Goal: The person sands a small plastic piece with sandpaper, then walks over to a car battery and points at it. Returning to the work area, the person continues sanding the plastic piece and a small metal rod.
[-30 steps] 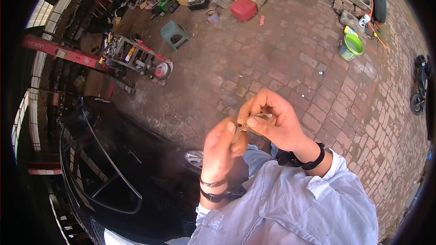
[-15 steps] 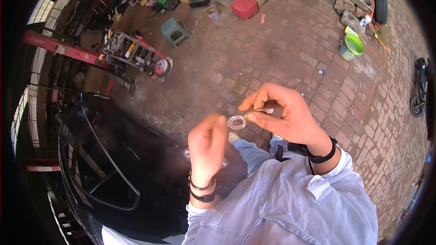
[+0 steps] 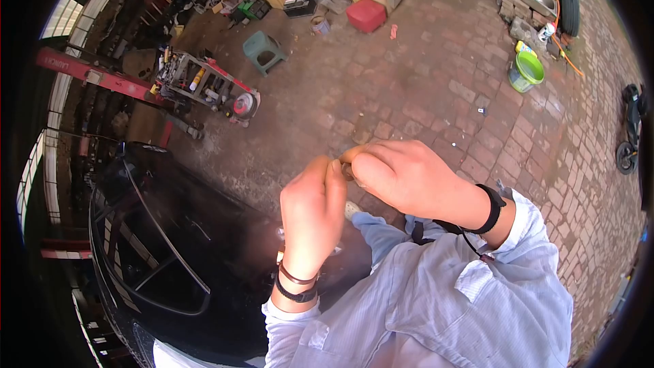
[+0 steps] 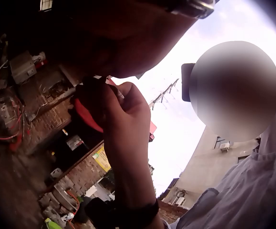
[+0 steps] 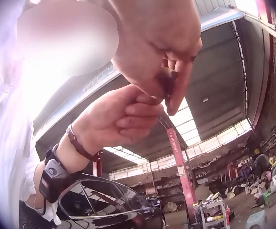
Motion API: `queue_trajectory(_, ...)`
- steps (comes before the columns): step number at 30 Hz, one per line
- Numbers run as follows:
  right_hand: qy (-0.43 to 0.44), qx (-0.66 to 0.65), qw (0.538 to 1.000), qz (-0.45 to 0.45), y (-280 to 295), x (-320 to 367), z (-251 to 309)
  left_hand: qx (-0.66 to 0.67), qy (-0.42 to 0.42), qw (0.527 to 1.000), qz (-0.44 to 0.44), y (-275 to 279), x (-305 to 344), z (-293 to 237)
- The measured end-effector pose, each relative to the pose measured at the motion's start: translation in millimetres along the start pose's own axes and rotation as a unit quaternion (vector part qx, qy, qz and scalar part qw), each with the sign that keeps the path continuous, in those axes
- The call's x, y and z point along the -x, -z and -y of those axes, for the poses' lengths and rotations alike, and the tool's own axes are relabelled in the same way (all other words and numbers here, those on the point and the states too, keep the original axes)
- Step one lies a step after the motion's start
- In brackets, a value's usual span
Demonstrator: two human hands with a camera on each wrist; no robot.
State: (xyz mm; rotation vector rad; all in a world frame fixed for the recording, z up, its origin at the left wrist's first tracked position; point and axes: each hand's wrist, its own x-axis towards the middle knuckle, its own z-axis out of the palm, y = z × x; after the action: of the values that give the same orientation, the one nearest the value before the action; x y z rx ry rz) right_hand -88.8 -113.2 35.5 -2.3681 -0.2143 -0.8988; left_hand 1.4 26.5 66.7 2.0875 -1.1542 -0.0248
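between pinching fingertips of left hand [image 3: 311, 212] and right hand [image 3: 417, 180], small piece [image 3: 348, 172], mostly hidden by curled fingers.

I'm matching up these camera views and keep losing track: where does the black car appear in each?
Head: the black car fills the lower left.
Left wrist: I can't see it there.
Right wrist: the black car sits at the bottom, left of centre.
Shared landmark: the right hand, visible in all three.
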Motion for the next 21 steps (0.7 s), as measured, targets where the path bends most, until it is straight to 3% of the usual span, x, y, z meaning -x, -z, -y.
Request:
queue_trajectory(4, -0.039, -0.061, 0.996, -0.058, 1, 3, 7, 0.057, -0.003, 0.998, -0.034, -8, 7, 1)
queue_trajectory(6, -0.06, -0.089, 0.992, -0.072, 0, 5, 9, 0.143, 0.039, 0.987, -0.055, -11, 13, 1)
queue_trajectory(8, -0.199, -0.243, 0.936, -0.162, -3, 7, 5, 0.176, 0.049, 0.981, -0.073, -12, 17, 1)
queue_trajectory(9, -0.199, -0.242, 0.935, -0.163, -4, 8, 3, 0.208, 0.059, 0.972, -0.093, -12, 19, 1)
queue_trajectory(11, -0.264, -0.444, 0.837, -0.178, -2, 14, -3, 0.222, 0.077, 0.968, -0.082, -10, 15, 3)
queue_trajectory(13, -0.222, -0.421, 0.862, -0.173, 4, 12, -6, 0.188, 0.092, 0.977, -0.038, -9, 12, 6)
queue_trajectory(15, -0.144, -0.31, 0.934, -0.105, 13, 10, -7, 0.179, 0.08, 0.98, -0.029, -8, 12, 7)
queue_trajectory(17, -0.13, -0.204, 0.97, -0.007, 26, 5, -2, 0.146, 0.084, 0.986, -0.01, -10, 11, 4)
queue_trajectory(19, -0.076, -0.144, 0.987, 0.0, 24, 4, -5, 0.103, 0.054, 0.993, -0.005, -12, 9, 0)
queue_trajectory(21, -0.01, -0.115, 0.993, 0.01, 34, 1, -6, 0.066, 0.076, 0.995, 0.023, -9, 5, -6)
